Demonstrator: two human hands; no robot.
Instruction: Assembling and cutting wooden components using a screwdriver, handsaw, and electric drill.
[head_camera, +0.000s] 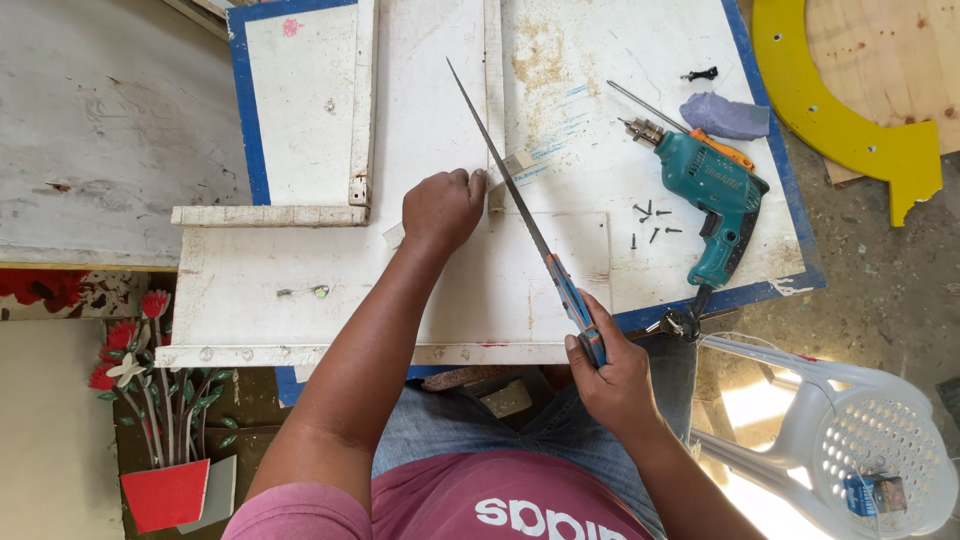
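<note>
White-painted board (330, 280), flat and scuffed, edged in blue, with raised wooden battens and a dusting of sawdust toward its far edge — it carries everything described here. Teal electric drill (705, 190), hard plastic body with a bit in its metal chuck, lies near the right edge; its cord drops over the near edge. Handsaw (520, 205), a long narrow steel blade with a blue-and-orange grip, runs diagonally from the near edge up toward the board's middle. Left hand (442, 210) is curled into a loose fist, knuckles up, pressing down on a small pale wood block (512, 168) that the blade crosses. Right hand (612, 375) is closed tight around the saw's grip at the near edge. Grey-violet lump of putty-like material (725, 116) rests beyond the drill, against an orange handle. Loose dark screws (650, 222) are scattered just left of the drill. Off the board — a yellow curved plywood piece (850, 120) at the far right and a white perforated plastic chair (870, 440) holding a small blue box.
</note>
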